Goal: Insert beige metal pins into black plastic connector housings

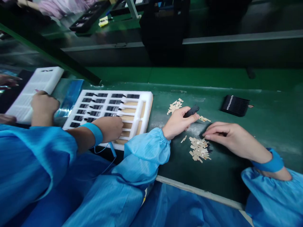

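My left hand [176, 123] is closed on a small flat black part [192, 111] with a rounded end, held between thumb and fingers above the green bench. Across from it my right hand [227, 137] has its thumb and fingertips pinched together, just above a pile of thin cream-coloured strips [199, 149]. Whatever sits in that pinch is too small to make out. Beyond my left hand lies a second, smaller heap of cream strips [174, 106]. A few loose cream strips [204, 119] rest between my two hands, by the black part.
A white foam tray [148, 104] holding rows of black parts stands to the left, with a co-worker's hand [109, 127] over it. Black finned parts [235, 105] lie at the right. A green post [78, 67] rises behind the tray. The bench's front edge [201, 192] runs below my hands.
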The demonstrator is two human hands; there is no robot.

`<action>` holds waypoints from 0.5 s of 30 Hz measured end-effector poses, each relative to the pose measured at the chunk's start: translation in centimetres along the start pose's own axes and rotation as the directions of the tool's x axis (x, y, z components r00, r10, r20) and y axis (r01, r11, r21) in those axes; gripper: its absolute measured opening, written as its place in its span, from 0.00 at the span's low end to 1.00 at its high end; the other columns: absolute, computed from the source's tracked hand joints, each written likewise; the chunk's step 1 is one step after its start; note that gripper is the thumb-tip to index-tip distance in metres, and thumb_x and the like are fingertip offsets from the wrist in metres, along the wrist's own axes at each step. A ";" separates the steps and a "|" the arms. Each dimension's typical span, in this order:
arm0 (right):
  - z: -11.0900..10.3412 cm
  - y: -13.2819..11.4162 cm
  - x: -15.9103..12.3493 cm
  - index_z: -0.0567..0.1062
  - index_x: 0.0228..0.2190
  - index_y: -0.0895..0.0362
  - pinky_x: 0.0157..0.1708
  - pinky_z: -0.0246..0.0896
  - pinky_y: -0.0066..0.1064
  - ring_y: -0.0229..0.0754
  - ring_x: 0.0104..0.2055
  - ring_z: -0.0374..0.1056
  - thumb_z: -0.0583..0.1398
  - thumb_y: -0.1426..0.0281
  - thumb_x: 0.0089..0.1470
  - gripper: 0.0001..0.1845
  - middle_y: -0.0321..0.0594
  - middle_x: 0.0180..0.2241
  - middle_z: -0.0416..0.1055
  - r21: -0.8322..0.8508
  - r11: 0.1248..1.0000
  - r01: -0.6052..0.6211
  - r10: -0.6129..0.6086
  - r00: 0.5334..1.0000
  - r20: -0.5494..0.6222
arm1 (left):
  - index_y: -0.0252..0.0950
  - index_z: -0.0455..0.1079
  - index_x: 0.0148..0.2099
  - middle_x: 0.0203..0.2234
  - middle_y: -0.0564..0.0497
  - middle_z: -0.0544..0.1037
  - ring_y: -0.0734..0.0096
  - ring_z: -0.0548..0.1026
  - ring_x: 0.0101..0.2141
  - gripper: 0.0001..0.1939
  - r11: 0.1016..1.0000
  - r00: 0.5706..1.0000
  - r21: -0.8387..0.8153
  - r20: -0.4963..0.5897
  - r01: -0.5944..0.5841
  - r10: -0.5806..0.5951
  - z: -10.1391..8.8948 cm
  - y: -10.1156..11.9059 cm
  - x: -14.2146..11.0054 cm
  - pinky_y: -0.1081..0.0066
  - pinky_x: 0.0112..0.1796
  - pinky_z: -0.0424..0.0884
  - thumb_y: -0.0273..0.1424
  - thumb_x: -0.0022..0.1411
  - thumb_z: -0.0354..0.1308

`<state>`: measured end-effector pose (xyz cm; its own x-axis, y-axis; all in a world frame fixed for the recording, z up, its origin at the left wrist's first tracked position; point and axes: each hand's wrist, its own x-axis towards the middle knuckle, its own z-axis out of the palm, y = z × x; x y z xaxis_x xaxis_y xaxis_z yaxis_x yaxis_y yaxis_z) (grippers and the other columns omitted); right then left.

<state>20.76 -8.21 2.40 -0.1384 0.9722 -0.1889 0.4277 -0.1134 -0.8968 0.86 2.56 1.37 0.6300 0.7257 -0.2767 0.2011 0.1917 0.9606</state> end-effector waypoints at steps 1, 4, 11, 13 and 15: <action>0.0 0.0 0.0 0.84 0.31 0.51 0.39 0.68 0.35 0.44 0.37 0.73 0.63 0.50 0.61 0.20 0.42 0.37 0.78 -0.026 0.998 0.050 -0.049 0.998 0.025 | 0.36 0.65 0.35 0.17 0.60 0.64 0.80 0.61 0.18 0.14 1.000 1.000 -0.001 0.004 0.001 -0.001 0.0 0.0 0.0 0.75 0.23 0.56 0.40 0.63 0.61; 0.1 0.2 0.0 0.82 0.29 0.52 0.34 0.66 0.33 0.43 0.37 0.72 0.62 0.50 0.61 0.21 0.43 0.37 0.76 -0.040 0.998 0.054 -0.057 0.997 -0.059 | 0.36 0.65 0.34 0.17 0.60 0.64 0.80 0.61 0.19 0.14 0.998 1.000 0.055 0.010 -0.004 0.003 0.2 0.1 -0.1 0.75 0.24 0.56 0.40 0.62 0.62; 1.4 0.5 -0.1 0.77 0.39 0.55 0.22 0.57 0.28 0.36 0.24 0.62 0.64 0.52 0.59 0.18 0.37 0.27 0.71 0.027 0.999 -0.040 0.046 0.941 -0.334 | 0.36 0.64 0.31 0.19 0.59 0.63 0.79 0.62 0.22 0.15 0.984 0.999 0.175 0.020 -0.046 0.043 0.5 -0.2 -0.2 0.74 0.26 0.56 0.40 0.61 0.63; 2.0 0.6 0.0 0.78 0.37 0.56 0.22 0.56 0.28 0.36 0.24 0.60 0.63 0.54 0.61 0.17 0.37 0.26 0.71 0.018 0.999 -0.027 0.031 0.950 -0.311 | 0.35 0.66 0.32 0.20 0.59 0.65 0.78 0.63 0.23 0.15 0.980 0.999 0.194 0.016 -0.053 0.050 0.6 -0.4 -0.1 0.74 0.27 0.58 0.40 0.62 0.63; 2.5 0.7 0.1 0.78 0.36 0.56 0.23 0.56 0.29 0.36 0.24 0.62 0.62 0.56 0.61 0.16 0.38 0.27 0.72 0.044 0.999 -0.021 0.034 0.946 -0.323 | 0.35 0.70 0.34 0.23 0.57 0.70 0.76 0.67 0.27 0.14 0.971 0.995 0.224 -0.022 -0.088 0.095 0.8 -0.8 0.0 0.74 0.30 0.62 0.41 0.62 0.63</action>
<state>18.80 -8.75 0.76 0.1726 0.9817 -0.0800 0.3911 -0.1428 -0.9092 1.32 1.87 0.56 0.6298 0.7548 -0.1831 0.3078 -0.0260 0.9511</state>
